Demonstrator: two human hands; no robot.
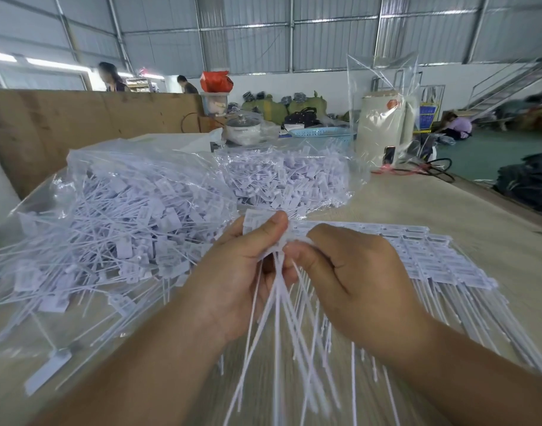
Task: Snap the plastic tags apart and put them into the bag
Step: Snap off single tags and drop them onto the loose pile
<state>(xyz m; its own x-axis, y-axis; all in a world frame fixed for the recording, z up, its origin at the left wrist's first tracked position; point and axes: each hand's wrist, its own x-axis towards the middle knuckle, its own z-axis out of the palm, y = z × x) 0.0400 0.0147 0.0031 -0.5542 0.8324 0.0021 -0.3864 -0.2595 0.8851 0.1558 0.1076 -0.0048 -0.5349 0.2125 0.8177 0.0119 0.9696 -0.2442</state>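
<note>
Pinching 1 strip of joined white plastic tags [265, 224] between both hands [242, 272], [349, 272]; risk of dangling tails snagging, spilling beside clear plastic bag [109, 216].

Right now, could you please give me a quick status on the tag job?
Left hand and right hand both grip the strip of tags. Loose tags fill the open bag at left. Nothing in the way.

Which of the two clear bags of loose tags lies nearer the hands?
The big bag on the left, its loose tags spilling toward the left hand. The smaller bag lies farther back on the table, beyond both hands.
</note>
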